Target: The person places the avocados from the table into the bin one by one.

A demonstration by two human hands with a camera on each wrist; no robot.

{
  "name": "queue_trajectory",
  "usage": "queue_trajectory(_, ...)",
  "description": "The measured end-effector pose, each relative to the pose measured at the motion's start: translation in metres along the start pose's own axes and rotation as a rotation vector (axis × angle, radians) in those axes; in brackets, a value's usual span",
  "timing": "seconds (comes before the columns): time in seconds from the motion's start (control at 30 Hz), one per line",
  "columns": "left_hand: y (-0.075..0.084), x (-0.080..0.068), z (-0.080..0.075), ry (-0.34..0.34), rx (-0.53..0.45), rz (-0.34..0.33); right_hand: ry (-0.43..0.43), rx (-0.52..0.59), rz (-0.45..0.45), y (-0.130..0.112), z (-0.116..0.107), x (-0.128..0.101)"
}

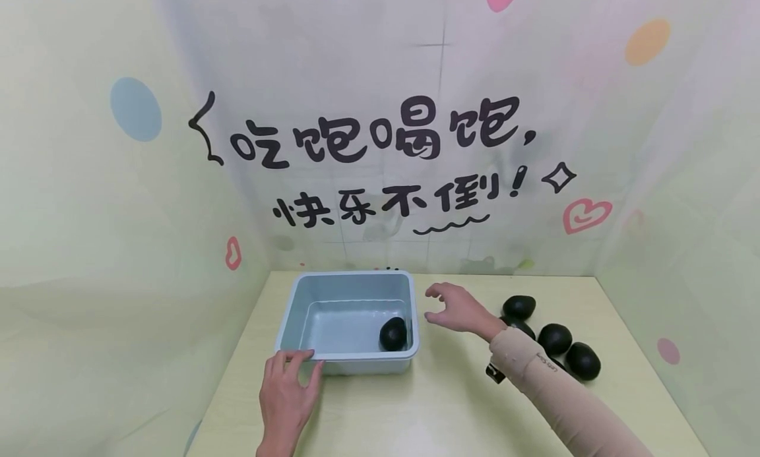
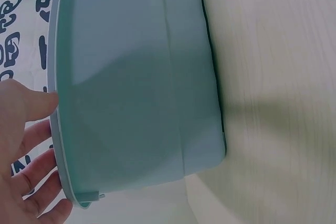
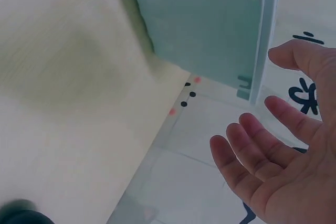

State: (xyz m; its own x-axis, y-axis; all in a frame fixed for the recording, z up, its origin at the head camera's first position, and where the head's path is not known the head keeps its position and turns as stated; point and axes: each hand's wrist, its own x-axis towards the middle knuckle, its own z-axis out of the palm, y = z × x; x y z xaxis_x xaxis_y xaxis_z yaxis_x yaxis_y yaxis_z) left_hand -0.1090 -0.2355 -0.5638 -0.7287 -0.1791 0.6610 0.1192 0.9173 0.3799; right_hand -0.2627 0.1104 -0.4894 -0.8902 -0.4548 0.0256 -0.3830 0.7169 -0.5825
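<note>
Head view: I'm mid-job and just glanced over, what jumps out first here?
The pale blue tub in the middle of the table, with one black stone lying in its near right corner. The left hand rests on the tub's near left rim, and the right hand hovers open just right of it. Four more black stones cluster on the table to the right, behind the sleeved forearm.

A pale wooden table carries a light-blue tub and four dark stones beside it.
</note>
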Motion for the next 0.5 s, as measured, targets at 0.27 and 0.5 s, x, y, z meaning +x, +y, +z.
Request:
queue_trajectory(0.27, 0.001, -0.001, 0.001, -0.004, -0.006, -0.009, -0.007, -0.004, 0.035, 0.017, 0.001, 0.000)
queue_trajectory(0.5, 0.000, -0.001, 0.000, 0.007, -0.004, 0.006, -0.008, -0.002, 0.064, 0.030, 0.000, 0.000)
